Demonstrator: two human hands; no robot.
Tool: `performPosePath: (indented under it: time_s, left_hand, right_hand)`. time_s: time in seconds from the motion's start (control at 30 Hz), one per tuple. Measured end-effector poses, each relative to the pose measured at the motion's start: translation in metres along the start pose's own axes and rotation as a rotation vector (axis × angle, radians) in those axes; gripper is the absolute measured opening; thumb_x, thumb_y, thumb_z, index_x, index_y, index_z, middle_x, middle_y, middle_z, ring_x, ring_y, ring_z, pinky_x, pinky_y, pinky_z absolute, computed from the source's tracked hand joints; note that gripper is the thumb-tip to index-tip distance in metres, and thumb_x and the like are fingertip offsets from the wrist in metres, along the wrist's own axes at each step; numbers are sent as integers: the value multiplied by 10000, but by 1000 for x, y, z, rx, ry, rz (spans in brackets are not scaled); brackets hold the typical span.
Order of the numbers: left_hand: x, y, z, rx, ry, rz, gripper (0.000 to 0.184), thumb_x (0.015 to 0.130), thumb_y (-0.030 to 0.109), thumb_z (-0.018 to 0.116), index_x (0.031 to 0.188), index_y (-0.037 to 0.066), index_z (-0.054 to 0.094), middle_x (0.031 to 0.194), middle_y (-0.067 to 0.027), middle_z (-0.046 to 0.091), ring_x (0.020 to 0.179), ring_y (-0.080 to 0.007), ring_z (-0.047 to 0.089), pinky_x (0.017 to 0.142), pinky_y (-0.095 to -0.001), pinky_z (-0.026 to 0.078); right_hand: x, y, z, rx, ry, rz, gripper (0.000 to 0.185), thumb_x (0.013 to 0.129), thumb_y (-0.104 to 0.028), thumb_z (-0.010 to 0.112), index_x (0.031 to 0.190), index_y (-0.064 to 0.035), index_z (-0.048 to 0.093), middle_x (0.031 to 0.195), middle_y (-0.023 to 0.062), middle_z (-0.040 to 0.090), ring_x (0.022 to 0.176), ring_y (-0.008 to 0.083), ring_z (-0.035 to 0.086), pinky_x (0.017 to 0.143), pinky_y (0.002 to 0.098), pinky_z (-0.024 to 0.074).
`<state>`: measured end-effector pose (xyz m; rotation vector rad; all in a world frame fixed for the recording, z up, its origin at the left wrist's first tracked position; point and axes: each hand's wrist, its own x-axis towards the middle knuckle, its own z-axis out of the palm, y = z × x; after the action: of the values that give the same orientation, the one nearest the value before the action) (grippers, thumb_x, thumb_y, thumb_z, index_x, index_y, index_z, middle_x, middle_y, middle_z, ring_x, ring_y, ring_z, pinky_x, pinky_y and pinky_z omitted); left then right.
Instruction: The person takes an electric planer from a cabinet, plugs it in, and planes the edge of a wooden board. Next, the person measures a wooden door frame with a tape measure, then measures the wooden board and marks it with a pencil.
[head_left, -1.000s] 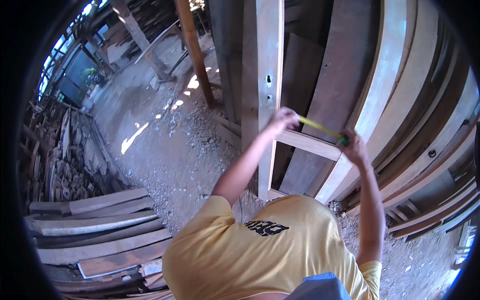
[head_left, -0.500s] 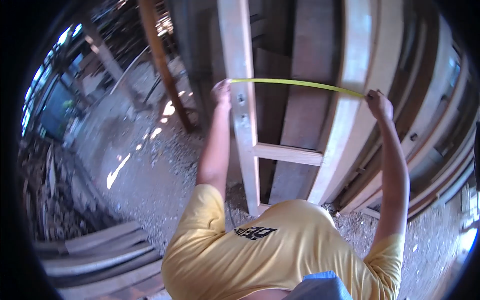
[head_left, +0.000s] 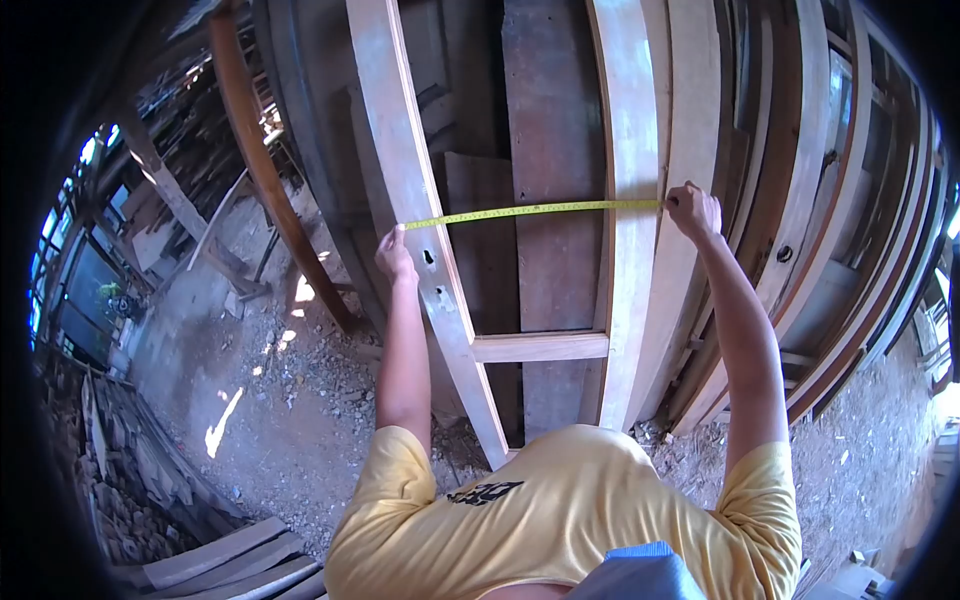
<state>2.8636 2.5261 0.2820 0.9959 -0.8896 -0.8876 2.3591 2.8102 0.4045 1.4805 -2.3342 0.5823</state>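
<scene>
The head view shows a yellow measuring tape (head_left: 530, 209) drawn out across the centre of the frame, lying over a pale wooden frame from its left upright (head_left: 385, 105) to its right upright (head_left: 630, 105), above the crosspiece (head_left: 541, 348). The stretching-out looks done: the tape is nearly level, bowing slightly, and appears to reach both outer edges. No pencil or fresh mark can be made out, so what is left cannot be told.

The left hand (head_left: 396, 257), left of centre, has its fingers closed in a pinch on the tape's end at the left upright's outer edge, beside a dark hole (head_left: 428, 257). The right hand (head_left: 694, 213), right of centre, is curled round the tape's other end, just past the right upright; whether the tape's case is inside that fist cannot be seen. Both arms reach forward from the lower frame, the left nearly straight up, the right slanting inward, both wrists at about the same height.
</scene>
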Motion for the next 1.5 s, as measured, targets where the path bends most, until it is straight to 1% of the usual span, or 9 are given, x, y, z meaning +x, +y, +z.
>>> performPosePath:
  time_s: [0.07, 0.23, 0.33, 0.4, 0.6, 0.8, 1.0, 1.17, 1.5]
  left_hand:
    - [4, -3, -4, 39, -20, 18, 307, 942, 178, 761, 1154, -44, 748, 1111, -107, 766, 1007, -174, 706, 941, -302, 533]
    - [14, -4, -15, 71, -74, -15, 320, 943, 173, 760, 1171, -49, 737, 1115, -103, 766, 993, -165, 707, 921, -302, 541]
    - [5, 10, -10, 163, -75, 34, 271, 948, 163, 751, 1160, -5, 740, 1001, -39, 752, 907, -146, 697, 826, -298, 553]
    - [-4, 20, -11, 398, -37, 271, 236, 924, 88, 741, 1153, 31, 734, 1054, -117, 762, 959, -192, 724, 886, -305, 557]
    - [-14, 51, -20, 619, -271, 588, 191, 897, 55, 742, 1085, 69, 713, 958, -84, 710, 888, -186, 706, 822, -327, 562]
    - [33, 46, -29, 598, -533, 482, 143, 878, 49, 750, 1008, 62, 693, 967, -84, 676, 865, -191, 692, 787, -333, 559]
    - [26, 73, -25, 772, -588, 550, 137, 851, 26, 759, 953, 39, 668, 922, -71, 678, 833, -175, 681, 776, -330, 553]
    - [37, 68, -26, 713, -641, 476, 147, 839, 12, 763, 943, 32, 661, 908, -65, 680, 820, -144, 670, 773, -308, 550]
    - [41, 69, -27, 723, -645, 485, 111, 827, 22, 778, 891, 17, 688, 842, -63, 701, 778, -137, 688, 741, -298, 551]
  right_hand:
    - [0, 1, 2, 21, -14, 28, 183, 889, -325, 663, 916, -214, 806, 1039, 57, 715, 940, 298, 712, 864, 473, 500]
    - [-5, -3, -5, -14, 14, -28, 188, 905, -320, 683, 941, -169, 789, 1008, 83, 701, 919, 314, 709, 833, 464, 521]
    - [-7, -7, -6, -30, 27, -28, 175, 909, -305, 676, 935, -174, 789, 1004, 69, 696, 912, 304, 705, 836, 474, 495]
    - [-6, -6, -5, -36, 29, -21, 170, 911, -300, 674, 933, -176, 788, 1004, 61, 693, 907, 299, 704, 835, 476, 482]
    - [-7, -4, -2, -42, 50, -21, 167, 919, -298, 670, 929, -179, 787, 1003, 55, 690, 887, 291, 701, 828, 470, 475]
    - [-5, -2, 1, -33, 41, -5, 213, 907, -282, 608, 935, -208, 806, 1018, 70, 701, 887, 299, 714, 869, 492, 455]
    - [-5, -3, 3, -50, 41, -4, 221, 907, -274, 596, 931, -204, 804, 1027, 74, 708, 880, 295, 716, 866, 486, 456]
    - [-6, -6, 0, -45, 33, 4, 175, 914, -286, 656, 922, -161, 779, 1014, 81, 696, 900, 301, 702, 854, 488, 467]
    - [-6, -11, -6, -88, 7, 14, 172, 910, -299, 676, 950, -176, 789, 1040, 71, 701, 926, 299, 704, 885, 483, 458]
